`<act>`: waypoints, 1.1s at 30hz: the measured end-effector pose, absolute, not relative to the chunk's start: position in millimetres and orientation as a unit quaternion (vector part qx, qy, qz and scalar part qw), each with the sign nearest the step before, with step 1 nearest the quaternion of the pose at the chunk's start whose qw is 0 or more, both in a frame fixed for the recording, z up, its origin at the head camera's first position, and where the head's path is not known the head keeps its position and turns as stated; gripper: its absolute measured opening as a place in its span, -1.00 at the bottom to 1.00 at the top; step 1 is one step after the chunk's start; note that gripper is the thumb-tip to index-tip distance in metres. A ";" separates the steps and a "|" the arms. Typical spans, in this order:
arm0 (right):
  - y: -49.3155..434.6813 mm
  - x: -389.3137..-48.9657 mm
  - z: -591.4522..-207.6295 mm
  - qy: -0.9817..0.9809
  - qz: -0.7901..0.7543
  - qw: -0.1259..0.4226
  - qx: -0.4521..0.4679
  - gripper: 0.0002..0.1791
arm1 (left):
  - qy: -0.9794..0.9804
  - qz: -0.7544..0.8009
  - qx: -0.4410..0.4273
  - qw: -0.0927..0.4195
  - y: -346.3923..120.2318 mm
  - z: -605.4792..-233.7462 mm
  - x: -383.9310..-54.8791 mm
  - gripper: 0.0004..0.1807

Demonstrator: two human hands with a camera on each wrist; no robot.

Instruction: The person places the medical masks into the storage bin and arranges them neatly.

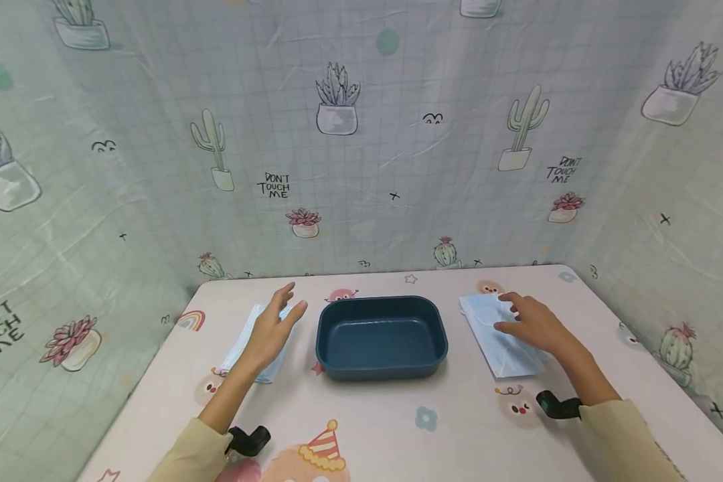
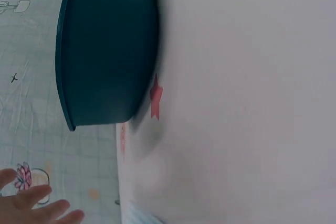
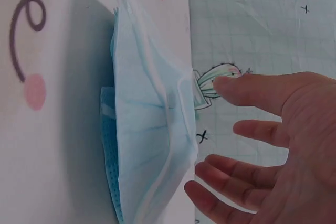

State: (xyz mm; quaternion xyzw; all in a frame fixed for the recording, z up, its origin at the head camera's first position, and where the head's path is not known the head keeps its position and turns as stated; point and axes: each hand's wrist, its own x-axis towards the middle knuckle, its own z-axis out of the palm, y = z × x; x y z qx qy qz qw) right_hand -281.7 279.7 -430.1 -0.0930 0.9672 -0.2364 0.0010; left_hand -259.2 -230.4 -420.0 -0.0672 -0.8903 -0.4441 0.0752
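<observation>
A dark teal rectangular tub (image 1: 381, 368) stands between my hands in the head view; its side wall (image 2: 110, 51) fills the upper left of the left wrist view. Left of it, a light blue face mask (image 1: 271, 370) lies on the table, partly hidden under my left hand (image 1: 271, 331), whose fingers are spread above it. To the right, light blue face masks (image 1: 509, 361) lie in what looks like a small stack. My right hand (image 1: 536, 325) hovers over them, fingers loosely bent and apart from the masks (image 3: 147, 108) in the right wrist view. Neither hand holds anything.
The table (image 1: 385, 428) has a pale cover printed with cartoon figures. Behind and at both sides hangs a patterned curtain (image 1: 361, 167) with cactus drawings, meeting the table's far edge. A black wrist strap piece (image 1: 250, 442) sits on the left wrist, another (image 1: 559, 405) on the right.
</observation>
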 end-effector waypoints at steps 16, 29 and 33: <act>284.0 -299.3 -430.8 0.966 -0.251 0.057 -0.007 -0.18 | -0.817 -0.577 0.020 0.019 -177.4 -441.6 -269.6 -0.38; 289.8 -297.9 -441.4 0.962 -0.265 0.071 0.001 -0.32 | -0.790 -0.609 -0.069 0.012 -179.0 -466.5 -271.7 -0.42; 292.2 -297.7 -439.9 0.963 -0.262 0.068 0.001 -0.36 | -0.770 -0.634 -0.075 0.010 -180.5 -472.0 -273.6 -0.44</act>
